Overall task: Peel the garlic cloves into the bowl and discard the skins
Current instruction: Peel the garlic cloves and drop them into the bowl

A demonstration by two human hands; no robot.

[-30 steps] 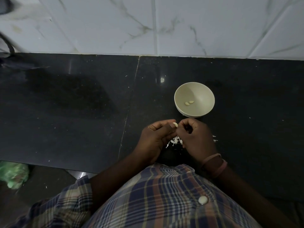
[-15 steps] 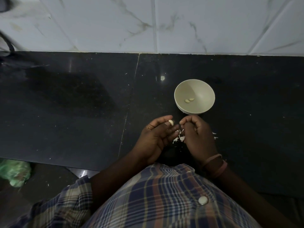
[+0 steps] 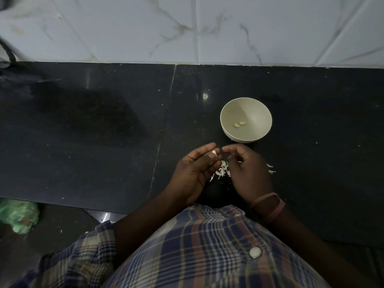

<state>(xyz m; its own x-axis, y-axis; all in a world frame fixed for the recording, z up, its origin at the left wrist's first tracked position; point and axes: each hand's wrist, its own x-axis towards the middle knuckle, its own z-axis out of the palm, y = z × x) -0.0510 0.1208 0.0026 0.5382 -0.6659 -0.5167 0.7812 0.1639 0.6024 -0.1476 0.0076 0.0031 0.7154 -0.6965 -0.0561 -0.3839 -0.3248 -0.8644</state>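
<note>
A pale bowl [image 3: 228, 113] stands on the black counter with two peeled garlic cloves [image 3: 239, 124] at its bottom. Just in front of it, my left hand [image 3: 193, 173] pinches a small white garlic clove [image 3: 214, 152] between thumb and fingers. My right hand [image 3: 248, 169] hovers close to the right of the clove, its fingers loosely curled; I cannot see anything held in it. A heap of white garlic skins [image 3: 222, 173] lies on the counter between and under the hands, with a few more skin scraps [image 3: 271, 169] to the right of my right hand.
The black stone counter [image 3: 83, 132] ends at a marble-tiled wall [image 3: 187, 28] behind the bowl. A green plastic bag [image 3: 18, 215] lies on the floor at the lower left, beyond the counter's front edge. A dark object shows at the far left edge.
My hands have drawn slightly apart, and my right hand's fingers have loosened from their tight curl at the clove. The clove stays in my left hand.
</note>
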